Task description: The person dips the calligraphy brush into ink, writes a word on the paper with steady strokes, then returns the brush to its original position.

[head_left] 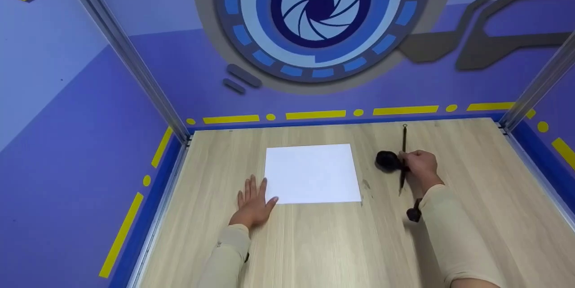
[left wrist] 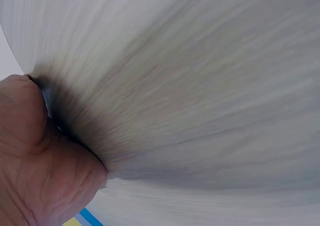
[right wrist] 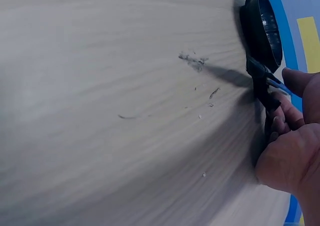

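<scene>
Black bowl (head_left: 387,161), dark inside, beside brush (head_left: 404,137) in right grip (head_left: 421,165).

The left sleeve (head_left: 222,259) and right sleeve (head_left: 456,234) are pale beige, the latter with a small black attachment (head_left: 413,214), perhaps a camera, near its far end.

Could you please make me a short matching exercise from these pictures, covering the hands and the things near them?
1. paper
2. left hand
3. dish
4. right hand

A. black and round
B. thumb at the brush
C. white and rectangular
D. fingers spread, at the paper's lower left corner

Pairs: 1-C, 2-D, 3-A, 4-B
</scene>
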Available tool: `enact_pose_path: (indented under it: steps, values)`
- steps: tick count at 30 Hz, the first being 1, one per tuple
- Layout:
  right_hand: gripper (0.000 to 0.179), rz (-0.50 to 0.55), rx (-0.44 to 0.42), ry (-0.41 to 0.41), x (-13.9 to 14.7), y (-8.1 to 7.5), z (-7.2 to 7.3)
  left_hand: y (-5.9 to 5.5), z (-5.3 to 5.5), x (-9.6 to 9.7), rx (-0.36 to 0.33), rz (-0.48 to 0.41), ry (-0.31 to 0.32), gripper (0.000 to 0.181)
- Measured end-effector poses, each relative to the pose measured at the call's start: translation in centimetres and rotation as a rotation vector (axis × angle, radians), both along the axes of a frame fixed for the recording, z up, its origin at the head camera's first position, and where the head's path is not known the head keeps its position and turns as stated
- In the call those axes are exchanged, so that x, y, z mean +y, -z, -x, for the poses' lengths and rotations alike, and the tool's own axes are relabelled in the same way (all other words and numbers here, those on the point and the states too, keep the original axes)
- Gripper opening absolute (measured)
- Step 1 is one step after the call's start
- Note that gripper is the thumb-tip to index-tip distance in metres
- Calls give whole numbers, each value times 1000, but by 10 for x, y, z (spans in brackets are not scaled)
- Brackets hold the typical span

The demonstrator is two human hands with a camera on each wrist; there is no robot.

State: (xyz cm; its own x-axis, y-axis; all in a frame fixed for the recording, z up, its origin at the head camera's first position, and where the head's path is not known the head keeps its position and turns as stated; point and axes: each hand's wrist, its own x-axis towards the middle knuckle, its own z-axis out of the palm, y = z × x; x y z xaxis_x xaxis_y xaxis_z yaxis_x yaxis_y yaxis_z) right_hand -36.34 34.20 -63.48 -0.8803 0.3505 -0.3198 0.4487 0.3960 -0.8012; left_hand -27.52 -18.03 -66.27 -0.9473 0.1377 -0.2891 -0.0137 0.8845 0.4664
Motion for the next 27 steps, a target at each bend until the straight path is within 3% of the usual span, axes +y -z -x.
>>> enact_pose_path:
  steps: [6, 16, 22, 27]
  values:
    - [40, -12, -31, -19, -3, -2, 1, -11, -3, 0, 0, -31, 1, 81]
    - [37, -27, -60, -41, -1, -3, 4, -16, -5, 3, -18, -29, -6, 80]
    - [33, -36, -66, -48, 0, -5, 5, -5, -3, 0, 4, -40, -5, 83]
    - [34, -61, -36, -38, 1, -3, 7, -11, -4, 2, -15, -31, -5, 81]
